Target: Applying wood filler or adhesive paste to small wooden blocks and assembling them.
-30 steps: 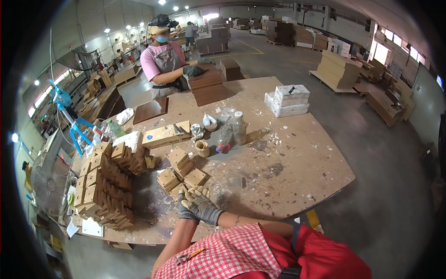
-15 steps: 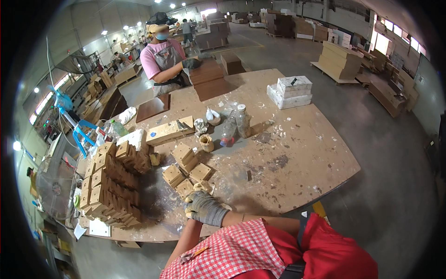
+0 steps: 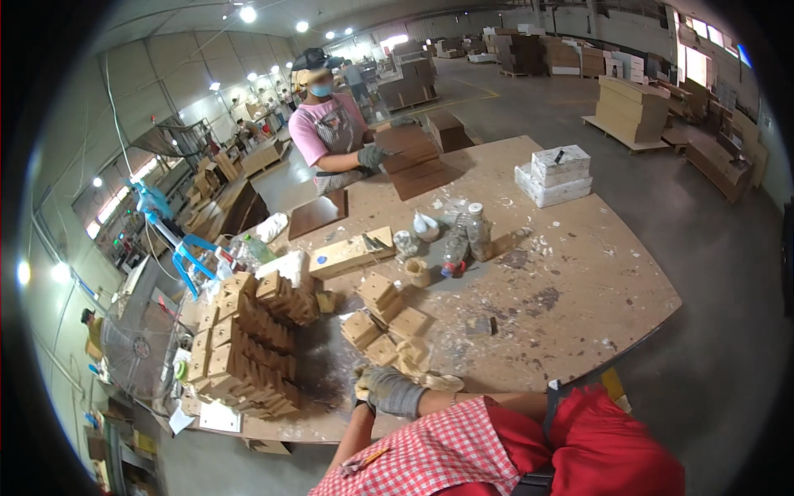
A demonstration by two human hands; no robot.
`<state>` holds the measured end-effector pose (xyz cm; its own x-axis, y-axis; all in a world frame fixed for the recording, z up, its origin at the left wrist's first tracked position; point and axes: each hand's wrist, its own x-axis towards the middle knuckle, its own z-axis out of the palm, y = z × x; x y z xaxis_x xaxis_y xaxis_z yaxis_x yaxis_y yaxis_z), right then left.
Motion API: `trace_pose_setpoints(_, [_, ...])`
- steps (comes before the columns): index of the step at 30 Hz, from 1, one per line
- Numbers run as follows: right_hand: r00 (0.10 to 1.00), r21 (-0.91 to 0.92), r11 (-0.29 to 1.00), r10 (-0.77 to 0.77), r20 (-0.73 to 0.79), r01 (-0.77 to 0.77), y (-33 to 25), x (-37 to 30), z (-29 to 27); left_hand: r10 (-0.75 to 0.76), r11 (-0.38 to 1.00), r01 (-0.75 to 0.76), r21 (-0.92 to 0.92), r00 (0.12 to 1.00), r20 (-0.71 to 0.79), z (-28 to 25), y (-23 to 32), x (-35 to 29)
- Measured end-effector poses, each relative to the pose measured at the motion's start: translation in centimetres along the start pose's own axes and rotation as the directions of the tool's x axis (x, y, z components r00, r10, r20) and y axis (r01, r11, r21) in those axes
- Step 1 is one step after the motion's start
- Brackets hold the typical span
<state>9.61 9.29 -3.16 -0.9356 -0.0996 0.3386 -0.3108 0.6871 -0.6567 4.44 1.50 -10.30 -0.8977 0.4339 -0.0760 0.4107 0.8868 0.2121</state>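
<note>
Resting at the near edge of the worktable (image 3: 579, 273), both gloved hands (image 3: 389, 390) sit together, grip unclear, beside small wooden blocks (image 3: 389, 331). Concrete floor (image 3: 728, 273) and warehouse pallets surround.

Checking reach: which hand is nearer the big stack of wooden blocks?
Left, narrowly. The left hand is right of the stack of wooden blocks; the right hand overlaps it, slightly farther right.

Worktable (image 3: 579, 273) (wooden blocks (image 3: 248, 347), bottles (image 3: 465, 236))
</note>
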Motion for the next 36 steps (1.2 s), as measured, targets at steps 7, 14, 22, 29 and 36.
trace_pose_setpoints(7, [0.937, 0.509, 0.787, 0.303, 0.172, -0.348, 1.2, -0.7, 1.4, 0.001, 0.902, -0.093, -0.421, 0.977, -0.212, -1.6, -1.5, 1.2])
trace_pose_setpoints(14, [0.934, 0.184, 0.929, 0.342, -0.1, -0.32, 1.4, 0.2, -0.5, 0.078, 0.924, -0.143, -0.355, 0.979, -0.191, -1.6, -1.4, 5.6])
trace_pose_setpoints(22, [0.985, -0.347, 0.929, 0.073, -0.158, -0.125, -1.8, 3.1, -2.9, 0.361, 0.746, -0.42, -0.517, 0.907, -0.215, -2.4, 0.6, 4.4])
trace_pose_setpoints(29, [0.989, -0.231, 0.965, -0.141, -0.044, 0.127, -4.9, 2.1, -1.9, 0.218, 0.875, -0.191, -0.444, 0.976, 0.01, -4.2, -2.3, 6.4])
trace_pose_setpoints(36, [0.977, -0.246, 0.946, 0.193, -0.089, -0.21, -6.2, 4.4, -2.0, 0.013, 0.573, -0.155, -0.805, 0.983, -0.18, -3.7, -3.9, 9.3])
